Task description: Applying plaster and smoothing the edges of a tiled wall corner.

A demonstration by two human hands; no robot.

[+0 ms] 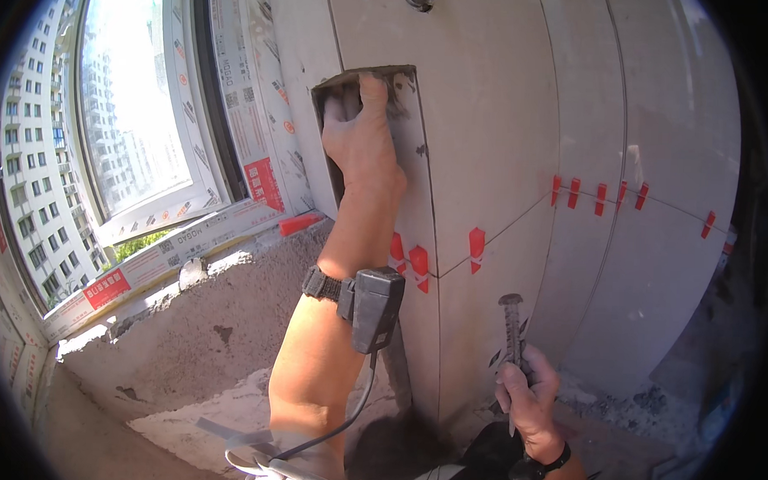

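Tiled wall (507, 117) | left hand (362, 138) on tile (404, 156) | right hand (526, 397) grips tool (512, 325)

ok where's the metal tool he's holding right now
In the head view the metal tool is low and right of centre, upright in the right hand, just in front of the grey tiled wall below the red tile clips.

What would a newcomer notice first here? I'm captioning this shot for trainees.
The left hand reaches up into a rectangular opening cut in the grey tiled wall, upper centre. Lower right, the right hand grips a metal tool. Red tile clips dot the joints, and a bright window fills the left.
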